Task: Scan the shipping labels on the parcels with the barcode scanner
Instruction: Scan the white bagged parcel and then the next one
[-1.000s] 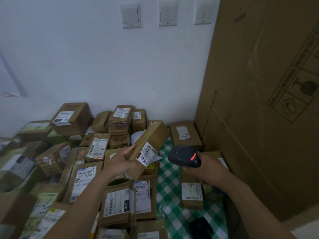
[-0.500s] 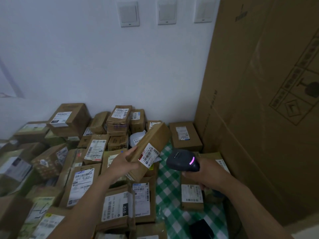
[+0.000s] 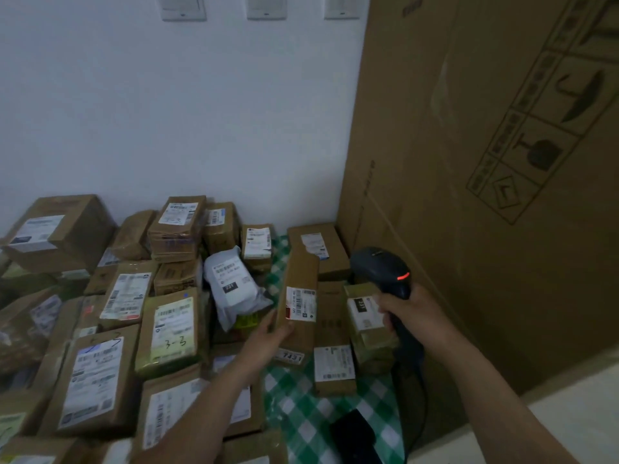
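- Green-and-white checked cloth (image 3: 301, 413) covers the surface, with a bare patch at 6 o'clock.
- Black object (image 3: 355, 433) lies on the cloth at 6 o'clock, nearest the camera. Too dark to tell what it is.
- Left hand (image 3: 268, 339) comes in from 7 o'clock, thumb and fingers wrapped round the low end of a slim parcel (image 3: 301, 279).
- Slim parcel is tilted near upright, top toward 12 o'clock. Its shipping label (image 3: 300, 304) faces the camera, with a red spot near the label's lower left corner. Cannot tell if its bottom rests on the parcels under it.
- Right hand (image 3: 412, 316) comes in from 5 o'clock, fist closed round the handle of the barcode scanner (image 3: 382, 269).
- Scanner sits at 3 o'clock of the slim parcel, near but apart from it, with a red light lit on its head.
- Dark cord (image 3: 422, 396) drops from the handle toward 6 o'clock.
- Parcel with a black "231" tag (image 3: 363, 313) sits between the slim parcel and the right hand.
- Flat carton (image 3: 333, 366) lies at 7 o'clock of that one.
- Parcel pile (image 3: 97, 380) fills 8 to 10 o'clock, labels mostly up.
- White plastic mailer (image 3: 231, 283) lies at 11 o'clock of the left hand.
- Tall cardboard box (image 3: 485, 195) stands at 3 o'clock, with handling symbols printed on it.
- White wall (image 3: 167, 112) is behind, with three switches (image 3: 183, 8) at 12 o'clock, cut by the top edge.
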Demonstrator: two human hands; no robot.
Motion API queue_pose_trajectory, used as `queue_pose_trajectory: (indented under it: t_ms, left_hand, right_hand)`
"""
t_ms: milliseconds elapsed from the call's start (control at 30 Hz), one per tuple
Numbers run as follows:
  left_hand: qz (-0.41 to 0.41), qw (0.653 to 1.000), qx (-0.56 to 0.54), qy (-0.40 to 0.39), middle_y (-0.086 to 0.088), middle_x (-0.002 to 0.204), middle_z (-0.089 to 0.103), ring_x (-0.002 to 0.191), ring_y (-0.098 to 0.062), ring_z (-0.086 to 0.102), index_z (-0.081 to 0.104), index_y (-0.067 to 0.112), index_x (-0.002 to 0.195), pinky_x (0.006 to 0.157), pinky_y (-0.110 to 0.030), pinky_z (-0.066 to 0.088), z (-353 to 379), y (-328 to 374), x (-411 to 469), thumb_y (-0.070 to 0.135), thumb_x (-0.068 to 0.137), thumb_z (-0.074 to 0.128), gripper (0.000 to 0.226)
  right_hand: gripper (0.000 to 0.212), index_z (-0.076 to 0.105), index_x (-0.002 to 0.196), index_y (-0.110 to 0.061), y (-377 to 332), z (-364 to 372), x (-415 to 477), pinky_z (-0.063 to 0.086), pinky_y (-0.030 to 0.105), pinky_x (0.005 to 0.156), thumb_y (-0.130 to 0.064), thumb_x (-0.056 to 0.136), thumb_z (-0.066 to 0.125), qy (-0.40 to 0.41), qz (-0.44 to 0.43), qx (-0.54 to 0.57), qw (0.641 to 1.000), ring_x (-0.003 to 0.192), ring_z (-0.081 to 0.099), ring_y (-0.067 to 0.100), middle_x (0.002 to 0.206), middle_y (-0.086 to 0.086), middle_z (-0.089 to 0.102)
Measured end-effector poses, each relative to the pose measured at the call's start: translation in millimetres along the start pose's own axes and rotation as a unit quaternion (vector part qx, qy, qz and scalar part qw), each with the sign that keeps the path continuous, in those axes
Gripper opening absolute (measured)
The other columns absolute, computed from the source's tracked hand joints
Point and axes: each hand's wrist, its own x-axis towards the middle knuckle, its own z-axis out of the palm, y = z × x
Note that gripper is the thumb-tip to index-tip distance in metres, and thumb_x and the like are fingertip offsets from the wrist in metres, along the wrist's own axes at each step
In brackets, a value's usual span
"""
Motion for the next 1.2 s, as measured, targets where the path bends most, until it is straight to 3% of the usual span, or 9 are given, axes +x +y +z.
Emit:
queue_pose_trajectory:
  t_ms: [100, 233, 300, 400, 567, 667, 767, 900, 1200]
  left_hand:
    - [-0.014, 0.998, -0.049, -0.045, -0.005, 0.118, 0.07, 0.099, -0.026, 0.072, 0.046, 0.023, 0.143, 0.09, -0.048, 0.057, 38.2, -26.6, 16.3, 0.03, 0.096, 0.062, 0.05]
    - [-0.024, 0.993, -0.096, -0.059, -0.001, 0.11, 0.073, 0.088, -0.02, 0.074, 0.046, 0.027, 0.135, 0.067, -0.032, 0.059, 75.9, -44.5, 27.0, 0.025, 0.098, 0.058, 0.039]
    - [-0.018, 0.994, -0.093, -0.057, -0.001, 0.113, 0.071, 0.09, -0.019, 0.074, 0.046, 0.03, 0.132, 0.069, -0.032, 0.059, 83.7, -50.0, 31.2, 0.025, 0.099, 0.058, 0.036]
    - [0.001, 0.998, -0.015, -0.055, 0.0, 0.125, 0.067, 0.106, -0.021, 0.069, 0.039, 0.027, 0.148, 0.09, -0.046, 0.057, 86.4, -66.1, 46.7, 0.032, 0.092, 0.064, 0.061]
    - [0.016, 0.99, 0.136, -0.044, 0.008, 0.124, 0.063, 0.093, -0.007, 0.066, 0.034, 0.029, 0.15, 0.073, -0.017, 0.055, 85.3, -52.0, 51.1, 0.03, 0.096, 0.063, 0.061]
    - [0.031, 0.967, 0.246, -0.05, -0.002, 0.135, 0.058, 0.11, -0.016, 0.061, 0.032, 0.019, 0.152, 0.08, -0.019, 0.045, 72.0, -43.2, 50.7, 0.036, 0.098, 0.058, 0.062]
    - [0.063, 0.95, 0.305, 0.036, -0.009, 0.132, 0.06, 0.113, -0.024, 0.06, 0.042, 0.009, 0.145, 0.081, -0.025, 0.043, 39.5, -39.5, 58.2, 0.033, 0.095, 0.062, 0.058]
    - [0.085, 0.946, 0.252, 0.184, -0.016, 0.122, 0.065, 0.112, -0.033, 0.061, 0.059, 0.001, 0.126, 0.096, -0.039, 0.047, -19.7, -44.3, 80.8, 0.02, 0.093, 0.065, 0.038]
    - [-0.052, 0.895, 0.228, 0.381, -0.026, 0.15, 0.025, 0.136, -0.041, 0.028, 0.019, 0.0, 0.149, 0.109, -0.048, 0.029, -58.9, -19.2, 147.2, 0.058, 0.075, 0.075, 0.11]
  right_hand:
    - [0.009, 0.06, 0.097, -0.012, 9.7, -5.7, 2.8, 0.047, 0.036, 0.065, -0.01, 0.09, 0.064, 0.008, 0.002, 0.025, 1.0, 0.049, 0.057, 0.018, 0.054, 0.008, 0.06]
    - [0.008, 0.06, 0.099, -0.009, 16.1, -9.6, 2.0, 0.048, 0.027, 0.054, -0.012, 0.092, 0.064, 0.005, -0.006, 0.024, 1.0, 0.05, 0.058, 0.018, 0.06, 0.009, 0.062]
    - [0.005, 0.061, 0.095, -0.013, 18.3, -7.1, 1.3, 0.048, 0.022, 0.052, -0.012, 0.092, 0.065, 0.007, -0.006, 0.026, 1.0, 0.051, 0.061, 0.013, 0.066, 0.004, 0.066]
    - [0.005, 0.062, 0.096, -0.015, 22.4, 0.0, 3.1, 0.052, 0.026, 0.053, -0.015, 0.092, 0.066, 0.0, 0.002, 0.043, 0.999, 0.053, 0.064, 0.015, 0.074, 0.004, 0.067]
    - [0.007, 0.061, 0.094, -0.017, 24.9, 17.7, 17.0, 0.049, 0.032, 0.051, -0.021, 0.092, 0.067, -0.015, -0.003, 0.024, 1.0, 0.049, 0.058, 0.018, 0.068, 0.006, 0.063]
    - [0.009, 0.059, 0.09, -0.022, 24.5, 32.9, 28.8, 0.045, 0.03, 0.047, -0.024, 0.092, 0.067, -0.02, -0.016, -0.005, 1.0, 0.046, 0.054, 0.017, 0.066, 0.003, 0.062]
    - [0.011, 0.059, 0.097, -0.017, 17.1, 52.1, 42.8, 0.045, 0.03, 0.046, -0.024, 0.093, 0.067, -0.033, -0.032, -0.018, 0.999, 0.045, 0.054, 0.016, 0.069, 0.006, 0.061]
    - [0.016, 0.059, 0.098, -0.013, 4.3, 81.5, 65.7, 0.048, 0.031, 0.049, -0.026, 0.093, 0.067, -0.046, -0.047, -0.037, 0.997, 0.045, 0.054, 0.017, 0.069, 0.008, 0.061]
    - [0.02, 0.06, 0.092, -0.015, 4.0, 128.0, 138.3, 0.049, 0.031, 0.05, -0.033, 0.09, 0.067, -0.052, -0.06, -0.068, 0.995, 0.045, 0.058, 0.017, 0.067, 0.004, 0.063]
